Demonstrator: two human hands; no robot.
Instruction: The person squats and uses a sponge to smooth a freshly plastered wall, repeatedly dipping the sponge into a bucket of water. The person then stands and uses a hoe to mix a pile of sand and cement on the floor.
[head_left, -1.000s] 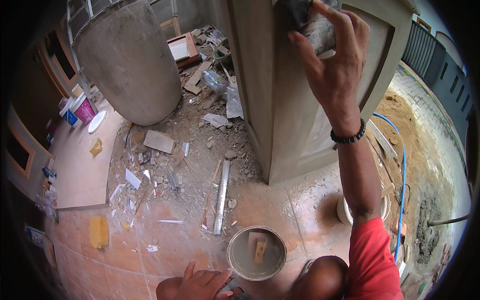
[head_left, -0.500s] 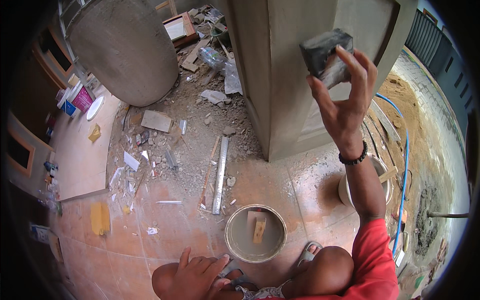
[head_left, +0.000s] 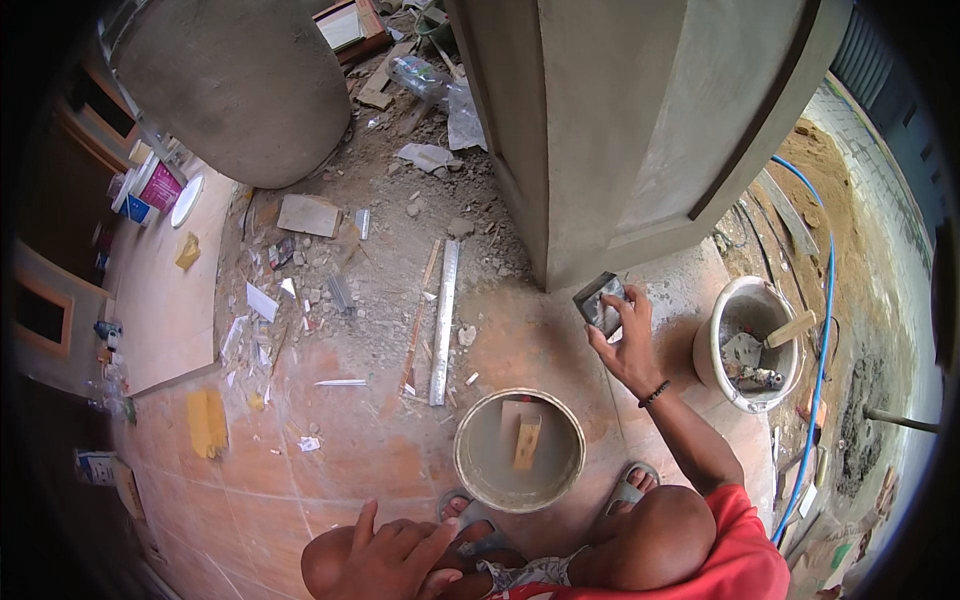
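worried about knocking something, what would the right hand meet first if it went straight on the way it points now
With the dark block leading, the right hand would probably meet the grey plastered pillar first, low down near its bottom front corner. Depth is hard to judge from this one view.

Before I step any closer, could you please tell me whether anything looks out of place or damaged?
Yes: white scraps and rubble lie strewn left of the column, and a loose metal strip lies there too, like uncleared debris. The nearer bucket stands upright.
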